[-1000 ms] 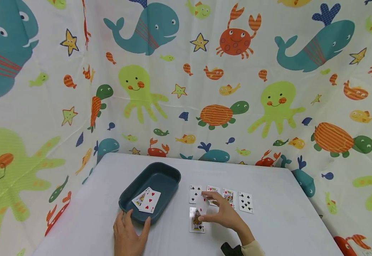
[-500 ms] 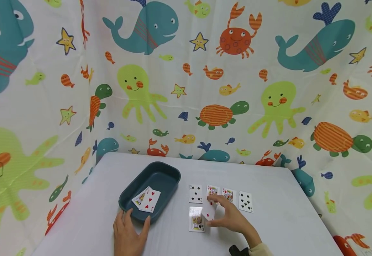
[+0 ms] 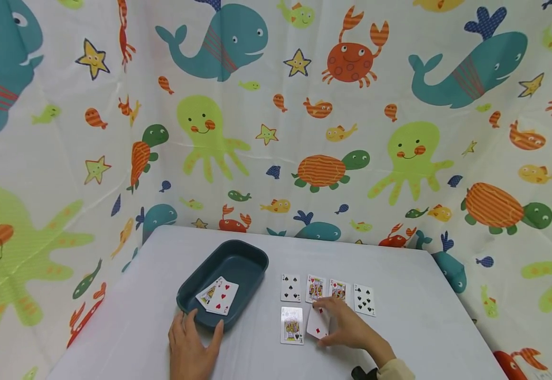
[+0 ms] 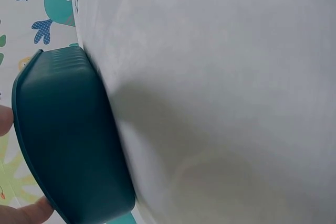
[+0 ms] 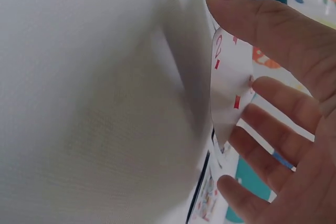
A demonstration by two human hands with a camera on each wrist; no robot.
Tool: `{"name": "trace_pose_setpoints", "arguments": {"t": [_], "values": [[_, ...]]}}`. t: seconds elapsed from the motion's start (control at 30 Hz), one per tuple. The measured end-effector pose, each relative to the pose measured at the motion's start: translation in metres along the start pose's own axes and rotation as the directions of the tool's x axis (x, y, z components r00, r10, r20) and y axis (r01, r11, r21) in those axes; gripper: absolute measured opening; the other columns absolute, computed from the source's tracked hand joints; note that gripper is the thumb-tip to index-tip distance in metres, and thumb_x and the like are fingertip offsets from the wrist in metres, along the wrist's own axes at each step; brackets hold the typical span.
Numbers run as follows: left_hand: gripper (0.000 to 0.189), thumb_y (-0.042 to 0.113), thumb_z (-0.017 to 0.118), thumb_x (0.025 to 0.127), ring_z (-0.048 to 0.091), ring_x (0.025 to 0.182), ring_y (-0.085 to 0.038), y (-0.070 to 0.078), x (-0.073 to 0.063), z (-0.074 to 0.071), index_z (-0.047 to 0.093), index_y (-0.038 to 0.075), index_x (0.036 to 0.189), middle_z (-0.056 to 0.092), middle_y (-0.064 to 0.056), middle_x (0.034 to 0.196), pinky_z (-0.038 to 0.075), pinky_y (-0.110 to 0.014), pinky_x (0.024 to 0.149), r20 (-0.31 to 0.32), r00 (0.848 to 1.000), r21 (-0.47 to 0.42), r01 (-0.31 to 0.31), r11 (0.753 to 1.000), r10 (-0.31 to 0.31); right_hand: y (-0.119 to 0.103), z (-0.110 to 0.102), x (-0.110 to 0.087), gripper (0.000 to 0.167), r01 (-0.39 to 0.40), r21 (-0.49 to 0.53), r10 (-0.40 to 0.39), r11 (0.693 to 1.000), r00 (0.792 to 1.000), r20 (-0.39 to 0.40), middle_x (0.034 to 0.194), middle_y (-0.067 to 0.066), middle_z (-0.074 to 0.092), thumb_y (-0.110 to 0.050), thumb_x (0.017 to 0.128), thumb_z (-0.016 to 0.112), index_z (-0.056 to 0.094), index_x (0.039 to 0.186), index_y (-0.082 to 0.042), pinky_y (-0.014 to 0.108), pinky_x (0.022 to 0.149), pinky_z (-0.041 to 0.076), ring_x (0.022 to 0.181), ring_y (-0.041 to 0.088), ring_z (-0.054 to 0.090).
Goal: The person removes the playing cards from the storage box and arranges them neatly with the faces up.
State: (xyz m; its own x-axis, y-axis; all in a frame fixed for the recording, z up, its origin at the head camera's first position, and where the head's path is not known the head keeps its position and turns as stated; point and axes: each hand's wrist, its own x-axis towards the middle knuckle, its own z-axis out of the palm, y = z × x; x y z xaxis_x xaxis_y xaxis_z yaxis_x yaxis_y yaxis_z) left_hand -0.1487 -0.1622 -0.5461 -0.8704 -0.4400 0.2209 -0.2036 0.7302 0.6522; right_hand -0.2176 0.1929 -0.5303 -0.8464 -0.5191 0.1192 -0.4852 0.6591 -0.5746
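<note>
In the head view my right hand (image 3: 348,326) pinches a playing card, the two of diamonds (image 3: 318,323), by its edges between thumb and fingers. The card is tilted, close over the table, just right of a black-suit face card (image 3: 292,325). In the right wrist view the same card (image 5: 231,93) shows its red 2, with the thumb at one end. My left hand (image 3: 192,345) rests its spread fingers and thumb against the near end of a dark teal tray (image 3: 253,259). The left wrist view shows fingertips at the rim of that tray (image 4: 68,135).
Two overlapping cards (image 3: 222,298) lie inside the tray, the upper one with red hearts. Behind the right hand runs a row of a spade card (image 3: 290,288), two red face cards (image 3: 316,288) and another spade card (image 3: 364,300). A sea-animal curtain (image 3: 276,169) borders the white table (image 3: 423,316).
My right hand has carried the two of diamonds to the right, from over the face card to beside it, and lower toward the table. The left hand and tray have stayed put.
</note>
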Motion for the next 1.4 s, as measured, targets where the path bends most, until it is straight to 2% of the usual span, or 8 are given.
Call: {"name": "trace_pose_setpoints", "arguments": {"t": [0.23,0.4,0.57,0.77,0.97,1.17,1.27,1.4], "values": [[0.079,0.034,0.081,0.085,0.031,0.133,-0.051,0.001,-0.009,-0.003,0.045,-0.014,0.135,0.034,-0.038,0.142,0.031,-0.069,0.111,-0.016,1.000,-0.012,-0.012,1.000,0.012,0.001,-0.002,-0.003,0.079,-0.024,-0.049,0.029,0.999,0.992,0.123,0.143,0.011,0.055,-0.032,0.067,0.096,0.062,0.135,-0.013,0.062,0.109,0.040,0.134,0.040,0.048],[0.078,0.035,0.081,0.085,0.031,0.134,-0.051,0.001,-0.015,-0.006,0.046,-0.014,0.135,0.035,-0.038,0.142,0.030,-0.068,0.112,-0.025,1.000,-0.016,-0.002,1.000,0.002,0.001,-0.004,-0.005,0.076,0.004,-0.106,0.016,0.994,0.983,0.181,0.144,0.011,0.055,-0.031,0.067,0.096,0.063,0.133,-0.015,0.058,0.109,0.042,0.133,0.037,0.049],[0.080,0.035,0.081,0.084,0.030,0.134,-0.051,0.003,-0.015,-0.006,0.045,-0.014,0.136,0.034,-0.038,0.143,0.031,-0.070,0.111,-0.011,1.000,-0.005,0.005,1.000,-0.005,0.000,-0.005,-0.004,0.075,0.036,-0.151,-0.005,0.988,0.979,0.205,0.144,0.009,0.056,-0.032,0.068,0.095,0.064,0.133,-0.014,0.054,0.111,0.042,0.133,0.036,0.050],[0.078,0.034,0.081,0.085,0.031,0.133,-0.051,0.003,-0.016,-0.007,0.045,-0.014,0.136,0.034,-0.037,0.142,0.031,-0.069,0.112,-0.021,1.000,-0.008,-0.001,1.000,0.001,0.001,-0.006,-0.003,0.076,0.080,-0.152,-0.047,0.985,0.977,0.209,0.143,0.010,0.057,-0.032,0.067,0.096,0.064,0.133,-0.013,0.055,0.111,0.041,0.132,0.038,0.050],[0.080,0.034,0.082,0.084,0.031,0.132,-0.052,0.004,-0.016,-0.005,0.045,-0.015,0.135,0.034,-0.038,0.142,0.032,-0.070,0.110,-0.009,1.000,0.008,0.001,1.000,-0.001,0.003,-0.006,-0.003,0.076,0.071,-0.147,-0.039,0.987,0.976,0.213,0.144,0.008,0.057,-0.033,0.068,0.095,0.064,0.133,-0.013,0.053,0.112,0.042,0.134,0.036,0.050],[0.080,0.035,0.081,0.084,0.032,0.132,-0.051,0.004,-0.016,-0.005,0.045,-0.015,0.135,0.034,-0.038,0.142,0.033,-0.070,0.110,-0.011,1.000,0.004,-0.002,1.000,0.002,0.003,-0.008,-0.003,0.076,0.097,-0.104,-0.079,0.990,0.983,0.167,0.143,0.009,0.057,-0.039,0.071,0.093,0.062,0.136,-0.012,0.055,0.111,0.042,0.132,0.036,0.050],[0.079,0.035,0.081,0.084,0.032,0.131,-0.052,0.004,-0.016,-0.006,0.046,-0.015,0.135,0.035,-0.038,0.141,0.034,-0.070,0.109,-0.018,1.000,0.002,-0.007,1.000,0.007,0.001,-0.007,-0.001,0.080,0.069,-0.015,-0.068,0.997,0.994,0.084,0.146,0.008,0.056,-0.045,0.077,0.088,0.057,0.142,-0.010,0.058,0.109,0.043,0.133,0.036,0.051],[0.080,0.035,0.081,0.084,0.032,0.131,-0.052,0.003,-0.016,-0.006,0.045,-0.015,0.135,0.034,-0.038,0.141,0.033,-0.070,0.109,-0.014,1.000,0.004,-0.009,1.000,0.009,-0.006,-0.006,0.005,0.083,0.005,0.120,-0.001,0.993,0.999,-0.040,0.151,0.004,0.053,-0.051,0.081,0.084,0.051,0.148,-0.015,0.060,0.107,0.045,0.134,0.032,0.053]]}}
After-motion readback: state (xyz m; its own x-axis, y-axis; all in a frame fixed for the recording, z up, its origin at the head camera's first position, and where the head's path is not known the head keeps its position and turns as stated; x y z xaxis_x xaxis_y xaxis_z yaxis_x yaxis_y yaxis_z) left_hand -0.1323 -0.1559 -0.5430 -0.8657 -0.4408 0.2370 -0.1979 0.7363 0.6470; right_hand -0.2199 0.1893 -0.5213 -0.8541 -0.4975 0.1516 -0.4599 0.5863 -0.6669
